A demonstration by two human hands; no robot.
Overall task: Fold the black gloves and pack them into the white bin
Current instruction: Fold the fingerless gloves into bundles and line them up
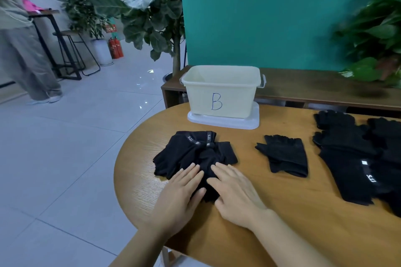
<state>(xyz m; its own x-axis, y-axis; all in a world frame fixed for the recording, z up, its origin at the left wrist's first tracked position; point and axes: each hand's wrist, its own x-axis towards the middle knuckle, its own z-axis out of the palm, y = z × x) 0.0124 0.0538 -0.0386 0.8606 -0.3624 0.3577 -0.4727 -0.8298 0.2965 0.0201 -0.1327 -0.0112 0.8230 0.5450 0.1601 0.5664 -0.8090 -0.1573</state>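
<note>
Folding was the step in hand: on the round wooden table (282,223) the white bin (221,93), marked B, stood at the far edge, seemingly empty, with unfolded gloves (355,158) lying to the right and a folded glove (284,156) between. Nearest, the crumpled black gloves (195,154) lay under the left hand (182,193) and right hand (236,193), both flat, fingers straight, pressing rather than gripping. Next, I judged, they needed a grasp and a lift forward into the bin.

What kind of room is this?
Probably an office or lounge-type space: shiny tiled floor, red fire extinguishers by a high table with stool, and big potted plants.
</note>
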